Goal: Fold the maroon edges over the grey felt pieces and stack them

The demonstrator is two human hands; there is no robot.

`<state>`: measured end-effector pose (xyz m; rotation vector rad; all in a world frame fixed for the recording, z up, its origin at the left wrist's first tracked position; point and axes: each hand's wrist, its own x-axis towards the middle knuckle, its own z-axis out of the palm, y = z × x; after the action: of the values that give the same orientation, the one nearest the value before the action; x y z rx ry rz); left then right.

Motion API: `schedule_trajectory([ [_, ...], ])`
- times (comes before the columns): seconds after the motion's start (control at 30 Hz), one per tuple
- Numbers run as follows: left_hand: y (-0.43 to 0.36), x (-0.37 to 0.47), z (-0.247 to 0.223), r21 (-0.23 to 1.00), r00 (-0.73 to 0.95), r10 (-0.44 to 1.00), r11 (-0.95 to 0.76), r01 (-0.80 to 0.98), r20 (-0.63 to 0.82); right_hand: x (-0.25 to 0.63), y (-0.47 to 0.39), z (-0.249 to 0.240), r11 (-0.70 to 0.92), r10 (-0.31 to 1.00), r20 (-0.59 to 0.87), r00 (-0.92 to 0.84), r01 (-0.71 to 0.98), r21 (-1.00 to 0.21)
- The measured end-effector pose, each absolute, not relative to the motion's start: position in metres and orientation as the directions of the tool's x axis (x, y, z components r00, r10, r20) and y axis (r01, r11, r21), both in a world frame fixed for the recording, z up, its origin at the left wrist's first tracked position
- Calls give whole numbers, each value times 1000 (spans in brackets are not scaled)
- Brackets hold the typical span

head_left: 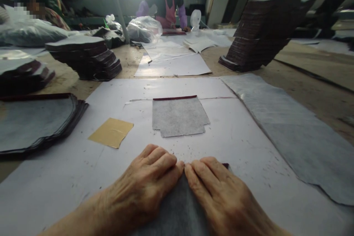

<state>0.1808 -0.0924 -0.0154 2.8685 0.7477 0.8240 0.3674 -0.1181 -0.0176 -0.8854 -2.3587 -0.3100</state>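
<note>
No readable writing anywhere; left hand (151,180) and right hand (218,191) flat, fingertips meeting, pressing a grey sheet (177,210) at near edge of white paper (249,147), gripping nothing; cut grey piece (179,116) and yellow square (111,132) ahead; dark stacks (85,57) beyond.

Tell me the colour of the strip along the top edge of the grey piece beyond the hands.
Dark red, on the grey piece; head view.

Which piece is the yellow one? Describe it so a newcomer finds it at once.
Start at the big white sheet covering the table in front of the person. Left of the grey cut piece at its centre, and beyond the left hand, lies the yellow square. It is the only mustard-coloured piece; everything around it is grey, white or dark maroon.
</note>
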Motion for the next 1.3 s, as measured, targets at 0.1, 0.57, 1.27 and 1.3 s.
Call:
schedule_trajectory([
  [0.1,-92,169,-14,220,717,488,-871,440,498,371,-117,-17,769,535,587,-607,638,-42],
  [0.57,-100,158,-17,114,719,461,-872,477,520,371,-117,-11,772,535,506,-676,634,31],
  [1.27,-101,146,-17,176,655,517,-839,514,551,356,-98,-25,872,485,574,-659,416,-259],
  [1.3,-101,146,-18,168,661,516,-840,517,545,356,-98,-25,868,494,557,-668,416,-271],
])
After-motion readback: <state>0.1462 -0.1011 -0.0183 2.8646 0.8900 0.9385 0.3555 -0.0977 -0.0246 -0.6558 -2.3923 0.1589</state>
